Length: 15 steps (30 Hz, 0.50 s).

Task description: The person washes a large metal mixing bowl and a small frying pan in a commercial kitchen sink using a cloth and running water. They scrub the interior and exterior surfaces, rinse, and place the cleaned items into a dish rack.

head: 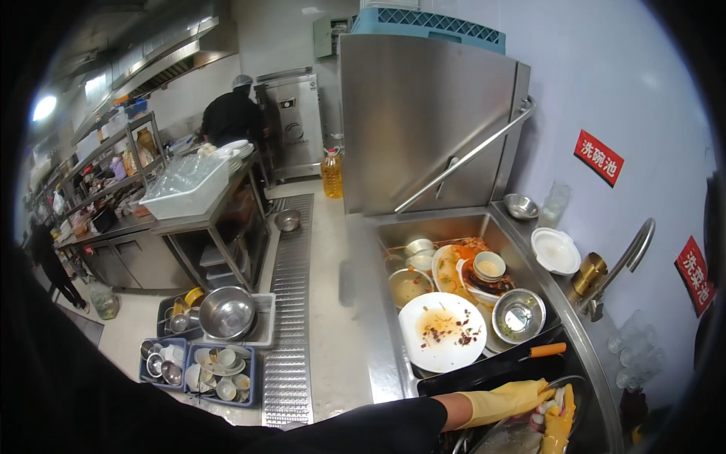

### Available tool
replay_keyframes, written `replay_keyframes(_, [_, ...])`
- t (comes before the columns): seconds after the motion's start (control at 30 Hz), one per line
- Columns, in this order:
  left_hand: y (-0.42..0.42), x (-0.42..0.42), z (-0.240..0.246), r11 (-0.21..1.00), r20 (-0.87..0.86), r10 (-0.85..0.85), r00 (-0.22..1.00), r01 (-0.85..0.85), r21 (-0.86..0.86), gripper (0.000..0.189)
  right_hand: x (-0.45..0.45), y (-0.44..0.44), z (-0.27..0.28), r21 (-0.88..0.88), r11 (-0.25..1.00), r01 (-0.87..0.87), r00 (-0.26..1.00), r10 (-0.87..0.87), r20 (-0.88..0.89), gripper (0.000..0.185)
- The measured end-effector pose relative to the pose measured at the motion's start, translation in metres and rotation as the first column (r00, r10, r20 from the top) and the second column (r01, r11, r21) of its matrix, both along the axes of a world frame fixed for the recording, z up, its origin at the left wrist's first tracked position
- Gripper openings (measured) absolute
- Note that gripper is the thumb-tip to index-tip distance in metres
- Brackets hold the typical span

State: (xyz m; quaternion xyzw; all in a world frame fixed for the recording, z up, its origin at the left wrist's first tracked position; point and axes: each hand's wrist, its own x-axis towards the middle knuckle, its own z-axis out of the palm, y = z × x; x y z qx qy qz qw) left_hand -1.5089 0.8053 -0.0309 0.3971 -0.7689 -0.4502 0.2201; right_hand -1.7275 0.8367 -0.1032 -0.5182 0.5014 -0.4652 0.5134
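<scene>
My left hand (513, 400), in a yellow rubber glove, reaches over the lower right basin, its fingers at a small pale and pink item (545, 407) that I cannot name. My right hand (558, 425), gloved too, is beside it and touches the same item. Both are above a metal vessel, partly hidden by the gloves. Just above lies an orange handle (547, 350). In the steel sink (391, 232) are a white plate (442, 332) with food scraps, a steel bowl (519, 316), stacked small bowls (489, 267) and reddish food waste.
A curved faucet (641, 244), a white dish (556, 251) and drinking glasses (635, 352) stand along the sink's right ledge. Behind is a hood-type dishwasher (425, 125). Crates of dishes (221, 374) sit on the floor by a drain grate (289, 318). A person (233, 110) stands at the back.
</scene>
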Motion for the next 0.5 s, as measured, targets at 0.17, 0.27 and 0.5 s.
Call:
replay_keyframes(0.17, [-0.001,0.005,0.011,0.997,-0.008,-0.043,0.999,0.043,-0.063,0.035,0.013,-0.033,-0.014,-0.420,0.884,0.203,0.977,-0.212,0.027,0.036])
replay_keyframes(0.27, [-0.001,-0.002,0.023,0.989,-0.111,-0.092,0.990,0.104,0.105,0.028,0.012,-0.032,0.014,-0.492,0.859,-0.143,0.972,0.029,-0.232,0.042])
replay_keyframes(0.5, [-0.007,-0.010,0.013,0.959,-0.005,-0.217,0.976,0.212,-0.186,0.030,-0.038,-0.048,0.054,-0.507,0.473,-0.721,0.019,-0.718,-0.696,0.037])
